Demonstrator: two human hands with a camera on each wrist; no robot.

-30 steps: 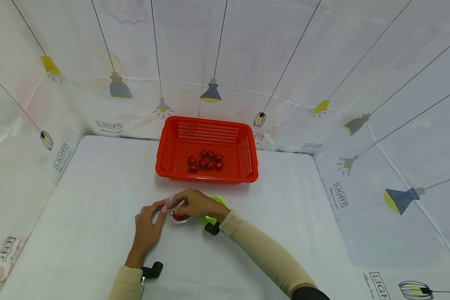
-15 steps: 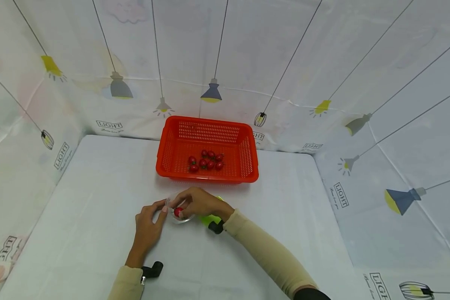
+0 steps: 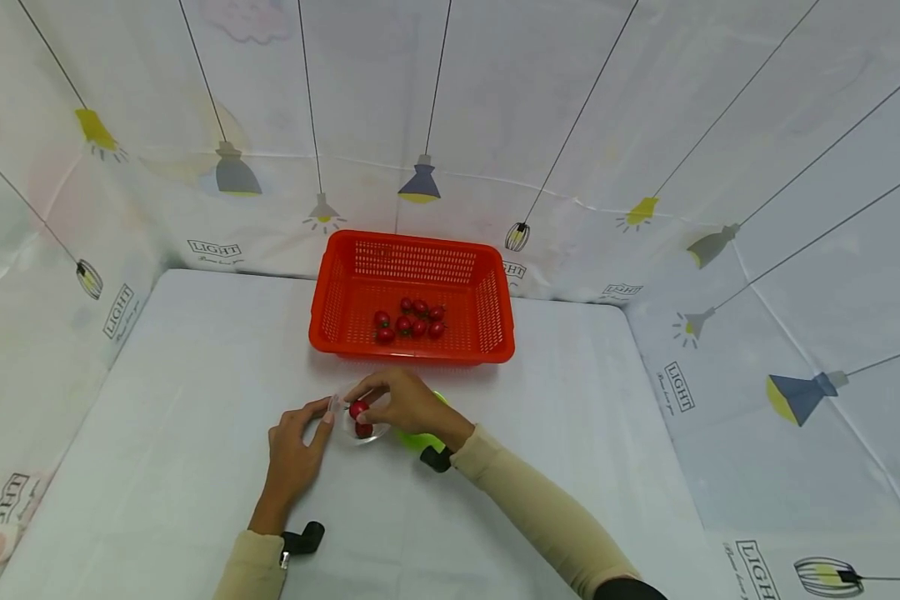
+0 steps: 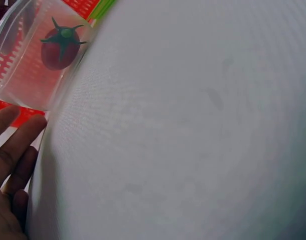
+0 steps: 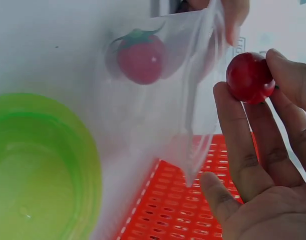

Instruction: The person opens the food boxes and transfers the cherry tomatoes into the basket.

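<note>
In the head view my right hand (image 3: 411,406) is over a clear plastic container (image 3: 355,436). It pinches a red cherry tomato (image 5: 249,77) between thumb and fingertips, beside the container's rim in the right wrist view. Another cherry tomato (image 4: 60,48), with a green calyx, lies inside the container. From the left side, my left hand (image 3: 295,450) holds the container's edge between thumb and forefinger; its other fingers (image 4: 17,145) lie loosely bent near the table. A lime green bowl (image 5: 95,165) stands right of the container, partly hidden under my right hand in the head view.
Behind the hands a red perforated basket (image 3: 412,354) holds several cherry tomatoes (image 3: 403,326). The white table (image 3: 217,375) meets walls draped in sheeting with a lamp print, close behind the basket.
My right hand has moved slightly up and right, and the cherry tomato in it has come up into view. A second cherry tomato now shows inside the container. The left hand stays almost still.
</note>
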